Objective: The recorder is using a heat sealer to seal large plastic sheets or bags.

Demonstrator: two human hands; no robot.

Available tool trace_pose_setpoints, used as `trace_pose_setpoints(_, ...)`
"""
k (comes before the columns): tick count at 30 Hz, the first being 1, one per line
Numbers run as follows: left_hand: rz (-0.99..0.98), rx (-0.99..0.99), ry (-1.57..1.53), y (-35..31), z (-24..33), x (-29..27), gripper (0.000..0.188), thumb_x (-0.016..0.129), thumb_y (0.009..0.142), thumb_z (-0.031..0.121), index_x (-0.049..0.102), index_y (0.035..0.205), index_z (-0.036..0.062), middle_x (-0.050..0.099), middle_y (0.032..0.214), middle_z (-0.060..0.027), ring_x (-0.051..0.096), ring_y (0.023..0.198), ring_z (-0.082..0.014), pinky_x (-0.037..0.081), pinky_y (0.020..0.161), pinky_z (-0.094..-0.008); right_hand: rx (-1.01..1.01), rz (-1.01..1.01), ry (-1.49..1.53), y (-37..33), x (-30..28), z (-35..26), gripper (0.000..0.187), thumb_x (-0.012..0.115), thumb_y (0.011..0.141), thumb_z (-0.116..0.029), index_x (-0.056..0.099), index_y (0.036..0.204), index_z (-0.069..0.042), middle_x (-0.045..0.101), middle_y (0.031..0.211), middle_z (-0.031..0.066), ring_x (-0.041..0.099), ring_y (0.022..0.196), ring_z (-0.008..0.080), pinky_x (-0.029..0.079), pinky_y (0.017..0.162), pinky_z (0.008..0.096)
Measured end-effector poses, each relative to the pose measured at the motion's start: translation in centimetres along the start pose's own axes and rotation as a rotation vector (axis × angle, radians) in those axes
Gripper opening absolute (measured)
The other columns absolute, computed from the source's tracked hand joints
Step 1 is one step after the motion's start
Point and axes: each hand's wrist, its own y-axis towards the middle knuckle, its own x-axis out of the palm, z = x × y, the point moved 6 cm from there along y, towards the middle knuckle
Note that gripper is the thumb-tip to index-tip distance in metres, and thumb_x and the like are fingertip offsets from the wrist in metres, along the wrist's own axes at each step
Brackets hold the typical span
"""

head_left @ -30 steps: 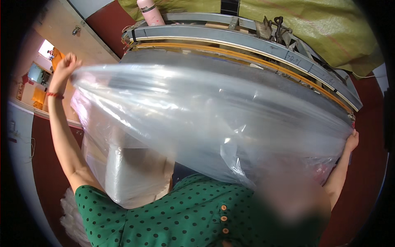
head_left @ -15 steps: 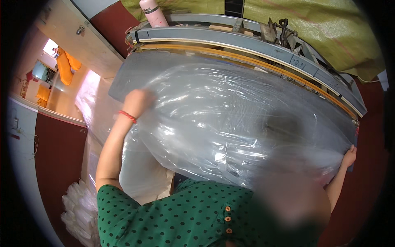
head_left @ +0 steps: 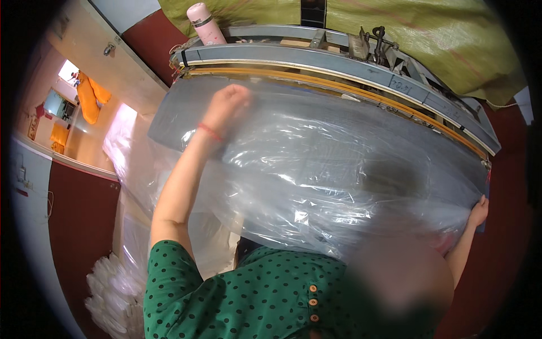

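Note:
A wide sheet of clear plastic film (head_left: pixel 316 152), wrinkled and shiny, lies over the grey work table in front of me. My left hand (head_left: pixel 228 104), with a red cord at its wrist, is over the far left part of the film. Its fingers are curled in and slightly blurred, so what they hold, if anything, cannot be made out. At the far right corner, my right hand (head_left: pixel 480 212) pinches the edge of the film, its fingers closed. Folds run from that grip toward the middle.
Along the table's back runs a long grey metal bar (head_left: pixel 316 59) with an orange strip (head_left: pixel 293 76) in front. Behind it are a pink bottle (head_left: pixel 206 25) and a metal clamp (head_left: pixel 378 45). Bundled clear plastic (head_left: pixel 116 294) sits at lower left, below an open door (head_left: pixel 104 48).
My left hand has moved away from me and to the right, over the film. The film's left part has shifted and its folds have changed. My right hand stays at the right corner.

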Motion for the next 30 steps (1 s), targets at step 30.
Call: trace_pose_setpoints(30, 0.633, 0.289, 0.027, 1.4, 0.9, -2.5, 0.013, 0.047, 0.082, 0.017, 0.049, 0.082, 0.0052, 0.042, 0.064, 0.0037, 0.038, 0.058, -0.0046, 0.034, 0.05, -0.0208, 0.109, 0.188, 0.376, 3.5, -3.4, -7.0, 0.027, 0.044, 0.08, -0.023, 0.063, 0.082, -0.004, 0.061, 0.075, 0.0111, 0.056, 0.068, 0.0192, 0.042, 0.062, 0.033)
